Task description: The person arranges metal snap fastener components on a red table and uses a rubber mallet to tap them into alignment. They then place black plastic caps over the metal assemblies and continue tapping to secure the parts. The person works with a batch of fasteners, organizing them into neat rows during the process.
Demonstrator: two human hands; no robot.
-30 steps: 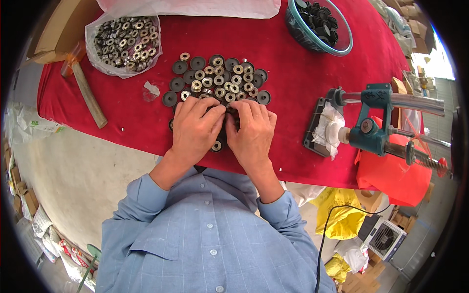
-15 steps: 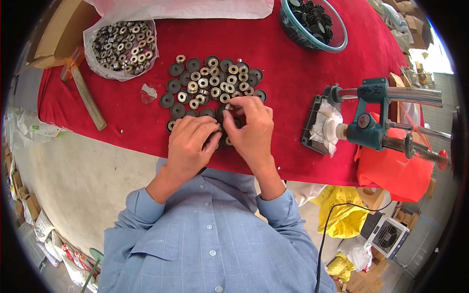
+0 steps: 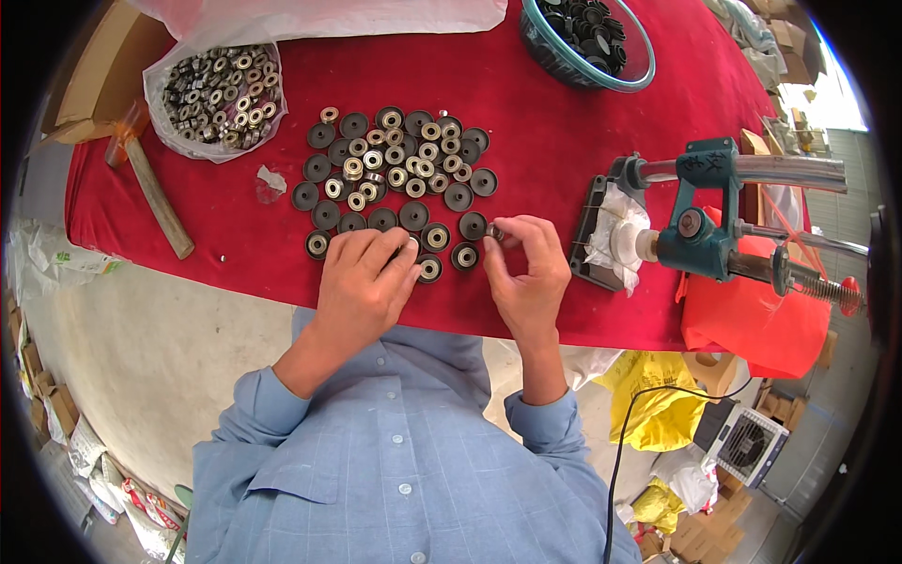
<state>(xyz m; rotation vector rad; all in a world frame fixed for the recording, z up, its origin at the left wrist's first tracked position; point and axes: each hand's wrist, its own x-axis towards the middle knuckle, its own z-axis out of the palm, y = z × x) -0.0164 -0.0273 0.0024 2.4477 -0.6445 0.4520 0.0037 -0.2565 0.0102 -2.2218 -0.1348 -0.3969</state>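
Note:
My right hand pinches a small metal ball bearing between thumb and fingertips, right beside a black round cap. My left hand is closed at the front of the group, with a bearing partly showing at its fingertips. Close to its thumb, a cap with a bearing seated in it lies on the cloth. Another filled cap sits between the two hands. Behind them spread several black caps, many with loose bearings on or among them.
A plastic bag of bearings stands at the far left beside a hammer. At the back right is a clear bowl of black caps. A green hand press stands on the right of the red cloth.
My right hand has moved right, away from my left hand, and now holds a bearing beside a cap. Filled caps between the hands have come into sight. The whole view shifted slightly.

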